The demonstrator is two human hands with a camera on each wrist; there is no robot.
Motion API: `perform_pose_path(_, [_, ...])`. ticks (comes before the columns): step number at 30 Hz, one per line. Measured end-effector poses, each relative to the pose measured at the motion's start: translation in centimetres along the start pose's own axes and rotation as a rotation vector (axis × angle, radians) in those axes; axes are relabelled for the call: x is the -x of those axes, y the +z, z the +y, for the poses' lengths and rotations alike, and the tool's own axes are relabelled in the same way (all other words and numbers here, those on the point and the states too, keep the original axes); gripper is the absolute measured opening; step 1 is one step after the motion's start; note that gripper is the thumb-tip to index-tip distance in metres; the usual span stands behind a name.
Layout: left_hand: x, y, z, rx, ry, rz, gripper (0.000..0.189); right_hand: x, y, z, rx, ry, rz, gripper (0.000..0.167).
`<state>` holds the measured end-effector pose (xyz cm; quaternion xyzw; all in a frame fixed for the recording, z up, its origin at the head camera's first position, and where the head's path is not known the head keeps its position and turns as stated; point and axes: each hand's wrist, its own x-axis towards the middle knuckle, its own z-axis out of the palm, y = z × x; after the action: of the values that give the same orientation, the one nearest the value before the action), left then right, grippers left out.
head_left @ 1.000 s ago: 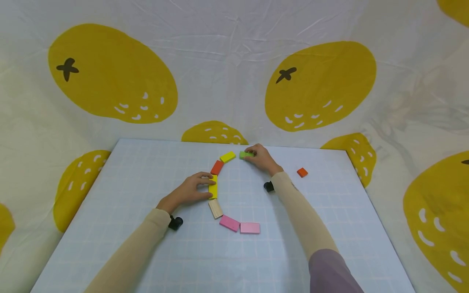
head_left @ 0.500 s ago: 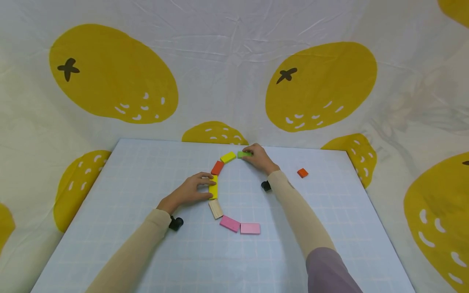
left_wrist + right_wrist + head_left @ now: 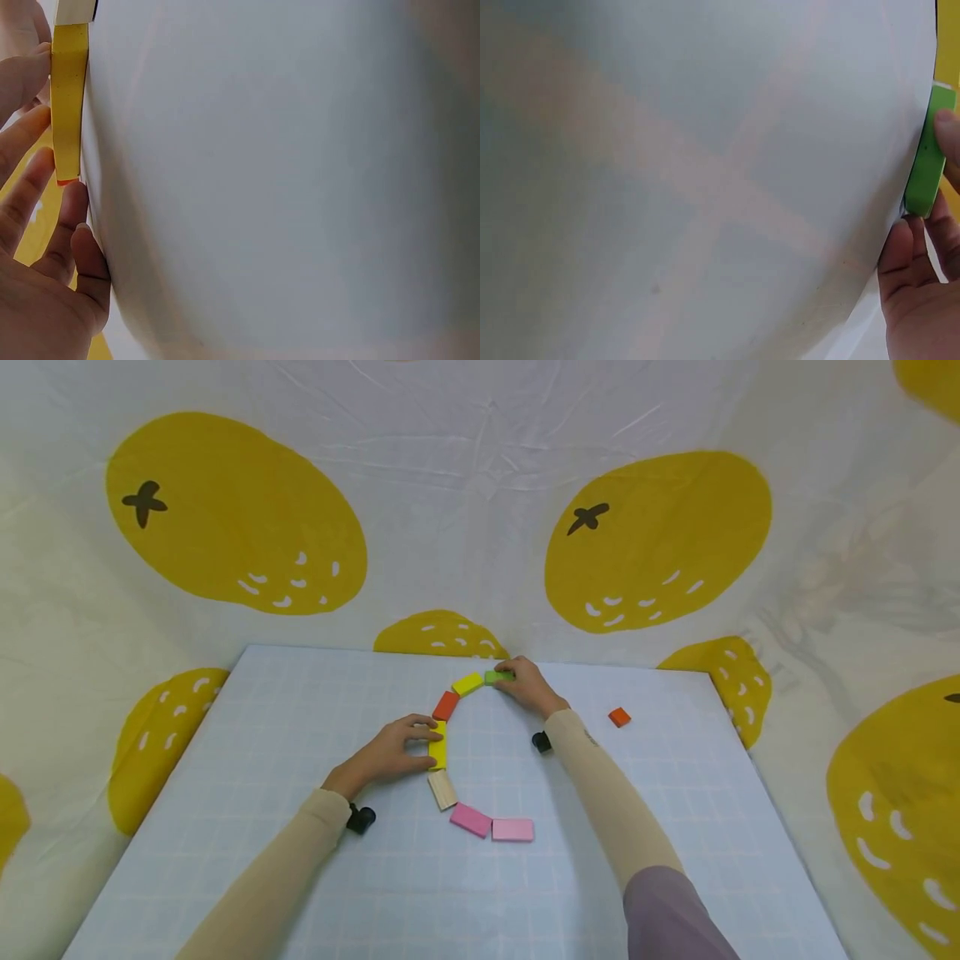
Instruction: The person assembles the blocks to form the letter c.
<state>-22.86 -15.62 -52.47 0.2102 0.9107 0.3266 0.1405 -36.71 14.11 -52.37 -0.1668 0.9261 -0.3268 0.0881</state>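
Observation:
My left hand (image 3: 384, 750) lies spread beside an upright-running yellow block (image 3: 440, 750), fingertips resting at its top and side. In the left wrist view that yellow block (image 3: 69, 97) shows its long side along my fingertips. At the far end of a curved row, my right hand (image 3: 528, 683) pinches a green block (image 3: 491, 677) between thumb and fingers. Immediately left of it sits another yellow block (image 3: 468, 684), followed by a red block (image 3: 446, 706). The right wrist view shows the green block (image 3: 927, 165) low at the table surface, with the thumb over it.
Below the left hand, the row continues with a bare wood block (image 3: 442, 790), a darker pink block (image 3: 471, 820) and a light pink block (image 3: 513, 830). A small orange block (image 3: 619, 717) lies apart at right. A fruit-print cloth (image 3: 457, 543) hangs behind the table (image 3: 420, 893).
My right hand has slid the green block a little left, closing the gap to the far yellow block. My left hand has stayed at its yellow block.

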Motion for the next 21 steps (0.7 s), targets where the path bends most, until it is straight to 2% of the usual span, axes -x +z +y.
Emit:
perform_pose_path(7, [0.12, -0.03, -0.03, -0.019, 0.011, 0.002, 0.044, -0.11, 0.11, -0.12, 0.005, 0.007, -0.013, 0.043])
perform_pose_path(21, [-0.02, 0.21, -0.20, -0.013, -0.019, 0.009, 0.044, -0.14, 0.12, -0.38, -0.004, 0.034, -0.030, 0.044])
